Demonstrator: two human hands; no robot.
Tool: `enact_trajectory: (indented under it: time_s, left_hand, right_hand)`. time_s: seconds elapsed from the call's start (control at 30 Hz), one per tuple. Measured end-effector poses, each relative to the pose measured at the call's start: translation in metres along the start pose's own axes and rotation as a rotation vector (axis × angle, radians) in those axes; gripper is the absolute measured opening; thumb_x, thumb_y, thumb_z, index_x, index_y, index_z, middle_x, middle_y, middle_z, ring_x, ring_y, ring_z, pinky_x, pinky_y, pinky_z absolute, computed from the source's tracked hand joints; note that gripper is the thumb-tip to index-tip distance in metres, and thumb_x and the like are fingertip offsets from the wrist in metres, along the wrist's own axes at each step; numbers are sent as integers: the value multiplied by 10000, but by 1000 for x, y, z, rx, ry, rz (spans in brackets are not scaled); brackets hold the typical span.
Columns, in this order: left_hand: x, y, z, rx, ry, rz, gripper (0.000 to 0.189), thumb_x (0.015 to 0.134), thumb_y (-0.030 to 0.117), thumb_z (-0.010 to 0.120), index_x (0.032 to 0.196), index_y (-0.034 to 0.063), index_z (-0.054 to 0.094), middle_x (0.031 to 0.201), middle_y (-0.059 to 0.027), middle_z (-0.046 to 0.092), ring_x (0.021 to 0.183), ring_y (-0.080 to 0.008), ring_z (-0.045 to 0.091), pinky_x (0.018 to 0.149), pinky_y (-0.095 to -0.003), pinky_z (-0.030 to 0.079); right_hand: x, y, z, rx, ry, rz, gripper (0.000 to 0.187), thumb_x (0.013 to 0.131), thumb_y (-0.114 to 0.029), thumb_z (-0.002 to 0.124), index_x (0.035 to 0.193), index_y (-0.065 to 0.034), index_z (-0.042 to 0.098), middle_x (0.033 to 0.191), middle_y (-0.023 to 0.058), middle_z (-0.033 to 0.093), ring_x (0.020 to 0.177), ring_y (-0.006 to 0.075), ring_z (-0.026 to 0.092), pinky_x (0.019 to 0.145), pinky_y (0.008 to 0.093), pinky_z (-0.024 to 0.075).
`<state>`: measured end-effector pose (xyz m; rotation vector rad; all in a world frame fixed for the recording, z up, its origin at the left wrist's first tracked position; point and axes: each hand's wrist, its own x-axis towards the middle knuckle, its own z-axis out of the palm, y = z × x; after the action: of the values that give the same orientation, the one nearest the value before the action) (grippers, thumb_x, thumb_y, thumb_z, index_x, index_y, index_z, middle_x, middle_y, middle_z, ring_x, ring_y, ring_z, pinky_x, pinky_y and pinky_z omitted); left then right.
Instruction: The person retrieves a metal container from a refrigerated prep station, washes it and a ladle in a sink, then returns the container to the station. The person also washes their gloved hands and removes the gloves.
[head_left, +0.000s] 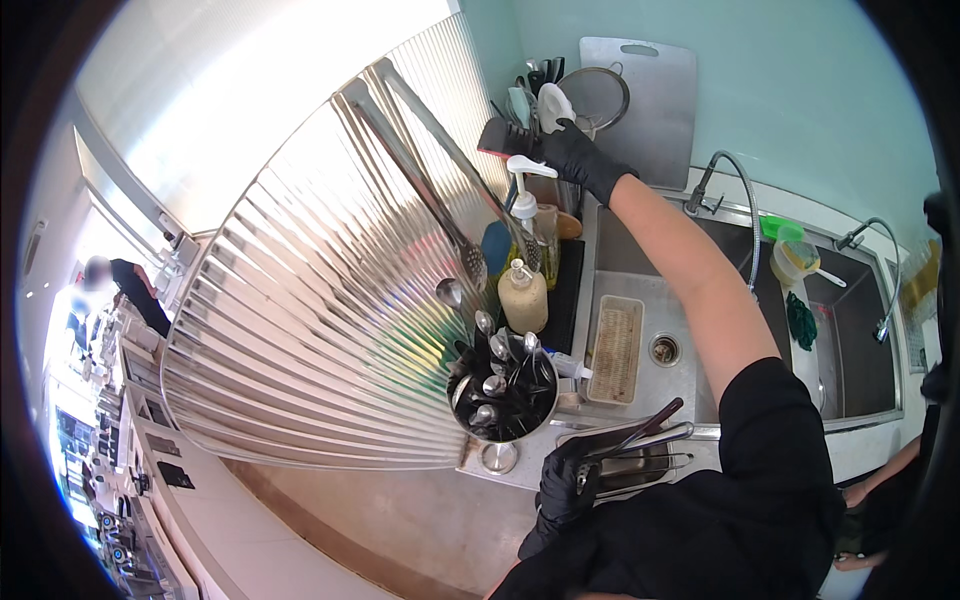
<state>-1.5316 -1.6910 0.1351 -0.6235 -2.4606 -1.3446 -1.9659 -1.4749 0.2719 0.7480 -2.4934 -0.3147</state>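
My right hand (581, 159), in a black glove, reaches across the sink to the utensils by the wall. Its fingers are at a white plastic piece (555, 107); whether they grip it is unclear. Beside it are a black slotted turner (504, 139) and a round mesh strainer (616, 97). My left hand (568, 480), also gloved in black, is closed on several long utensils, among them one with a dark red handle (664, 415). They lie over a steel tray (637, 466). Left of that hand stands a round steel container (551, 420) full of spoons and other cutlery.
A ribbed clear panel (300, 337) stands at the left. Pump bottles (523, 300) line the sink's left side. The steel sink (675, 390) holds a long rectangular basket (616, 349). Two faucets (701, 196) rise behind. One person (139, 292) is far left, another (885, 495) at right.
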Motion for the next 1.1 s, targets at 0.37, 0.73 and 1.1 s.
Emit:
enact_trajectory:
  time_s: [0.37, 0.73, 1.1]
  left_hand:
    - [9, 3, -1, -65, -3, -50, 369, 649, 21, 607, 1007, 73, 536, 1028, -135, 522, 962, -312, 492, 809, -378, 417]
    - [4, -2, 0, -29, 8, -32, 371, 685, 51, 638, 1040, 54, 531, 1023, -148, 520, 935, -311, 501, 775, -373, 417]
    - [3, -3, 0, -71, 5, 7, 350, 662, 14, 595, 1005, 64, 542, 1022, -147, 519, 959, -320, 486, 817, -383, 404]
  right_hand:
    - [9, 8, -27, -426, 125, -62, 118, 680, -151, 530, 738, -72, 595, 677, 71, 583, 733, 208, 572, 659, 389, 423]
    - [6, 21, -66, -476, 598, -7, 114, 691, -113, 518, 797, -70, 518, 753, 78, 533, 610, 193, 531, 526, 326, 375]
    - [-50, 48, -167, 32, 1136, 455, 135, 783, -178, 575, 860, -80, 524, 761, 95, 575, 649, 270, 570, 564, 356, 433]
